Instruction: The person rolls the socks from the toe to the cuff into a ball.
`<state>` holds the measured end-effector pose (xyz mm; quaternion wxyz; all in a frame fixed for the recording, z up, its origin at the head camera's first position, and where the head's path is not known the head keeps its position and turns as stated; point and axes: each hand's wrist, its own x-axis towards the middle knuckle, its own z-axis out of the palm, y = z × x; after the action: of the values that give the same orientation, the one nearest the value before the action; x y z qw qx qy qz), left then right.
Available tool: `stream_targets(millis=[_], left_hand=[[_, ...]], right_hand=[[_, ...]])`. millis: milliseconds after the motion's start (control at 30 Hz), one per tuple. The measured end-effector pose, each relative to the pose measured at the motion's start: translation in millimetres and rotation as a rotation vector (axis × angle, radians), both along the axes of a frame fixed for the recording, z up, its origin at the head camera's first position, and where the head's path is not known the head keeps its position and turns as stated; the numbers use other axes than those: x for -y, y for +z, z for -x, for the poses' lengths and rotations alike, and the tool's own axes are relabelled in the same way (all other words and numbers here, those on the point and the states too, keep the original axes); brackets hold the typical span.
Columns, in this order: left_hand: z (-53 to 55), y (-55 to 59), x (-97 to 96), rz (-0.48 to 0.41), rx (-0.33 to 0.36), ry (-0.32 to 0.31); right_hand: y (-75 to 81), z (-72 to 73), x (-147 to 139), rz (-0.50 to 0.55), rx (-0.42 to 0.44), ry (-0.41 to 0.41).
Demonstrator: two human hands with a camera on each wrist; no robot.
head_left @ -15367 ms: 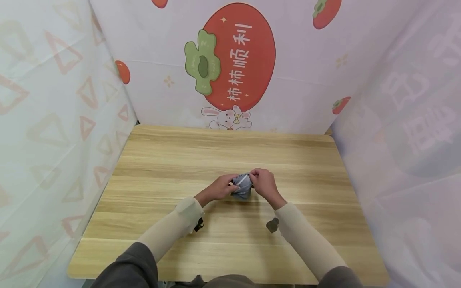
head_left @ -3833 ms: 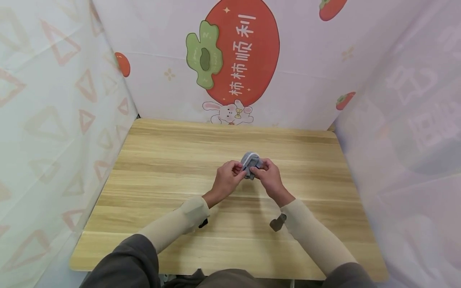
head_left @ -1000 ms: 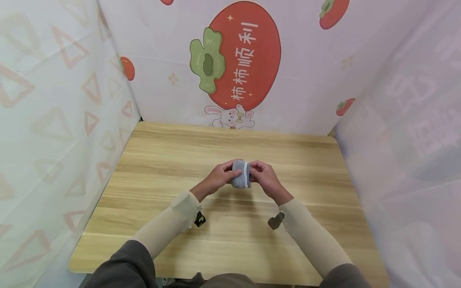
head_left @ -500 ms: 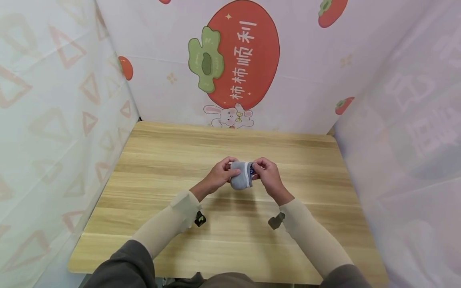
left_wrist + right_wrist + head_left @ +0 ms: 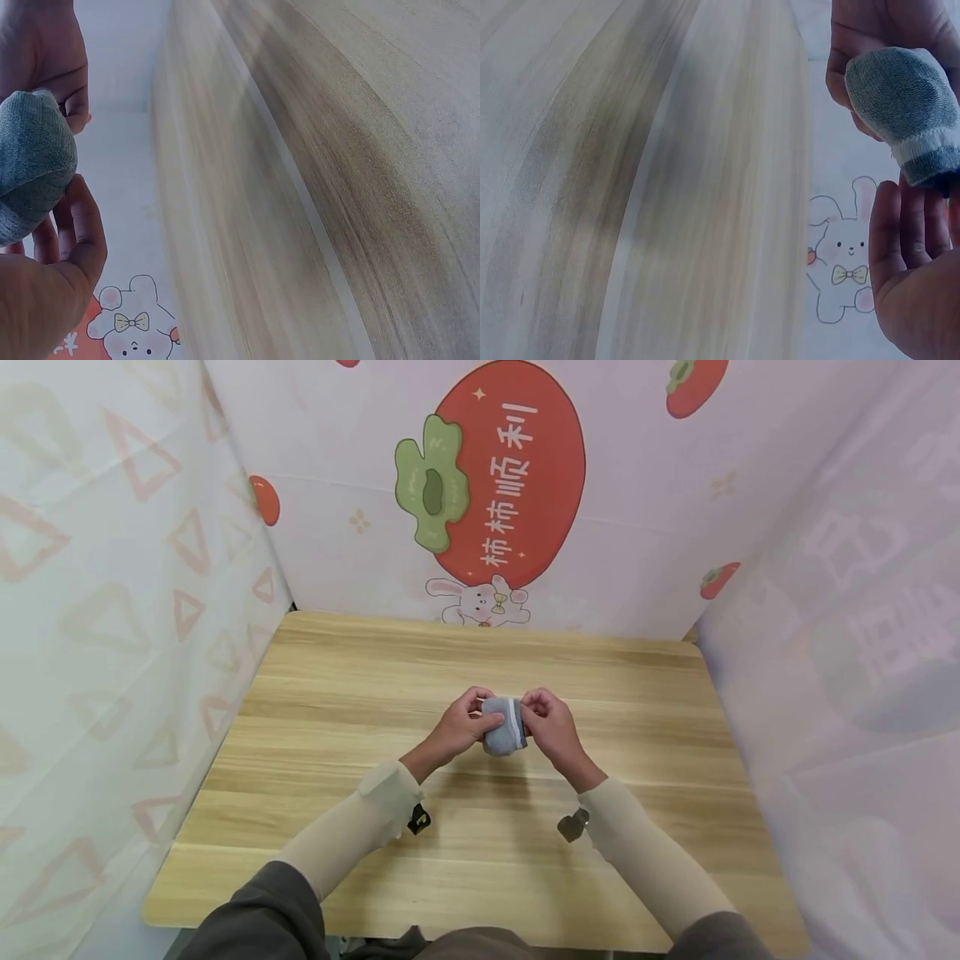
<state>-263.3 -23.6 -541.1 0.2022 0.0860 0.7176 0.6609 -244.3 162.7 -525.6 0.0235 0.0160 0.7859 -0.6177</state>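
Note:
A small grey-blue knitted sock (image 5: 501,737), folded into a compact rounded bundle with a white stripe near its cuff, is held above the table between both hands. My left hand (image 5: 454,728) grips its rounded left side, thumb on the front face and fingers behind. At the cuff edge on the right, my right hand (image 5: 552,727) pinches the fabric with thumb and fingers. The right wrist view shows the sock's smooth body (image 5: 901,94), its white band and a dark blue bit at the opening. Rounded, seamed fabric (image 5: 34,161) fills the left side of the left wrist view.
A wood-grain table (image 5: 360,668) lies beneath the hands. Behind it hangs a white cloth backdrop (image 5: 630,568) printed with persimmons and a rabbit; patterned cloth sheets close off both sides. A small dark device (image 5: 573,825) sits at the right wrist.
The loosely gathered sock of the early frames has become a neat rounded bundle. Since half a second ago, the right fingers have shifted slightly at the cuff, covering the dark blue patch there.

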Motion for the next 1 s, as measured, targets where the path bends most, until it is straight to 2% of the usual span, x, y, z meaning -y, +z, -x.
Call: stream_targets(millis=[267,467,633,1000], left_hand=[[-0.7,2.3,-2.7,0.034,-0.027,0.032],[-0.8,2.5,-2.6,0.076,-0.073,0.009],[-2.3,2.2,-2.3,0.08,-0.071,-0.014],[-2.2,0.5,-7.9,0.099,-0.061,-0.057]], right_hand=[[0.4,-3.5,-4.4,0.007,0.027,0.002],[3.1,-3.0,-3.3,-0.154,0.018,0.021],[7.8,-3.1,-2.3,-0.242,-0.004,0.027],[8.0,-4.3,-1.4,-0.214,0.046,0.013]])
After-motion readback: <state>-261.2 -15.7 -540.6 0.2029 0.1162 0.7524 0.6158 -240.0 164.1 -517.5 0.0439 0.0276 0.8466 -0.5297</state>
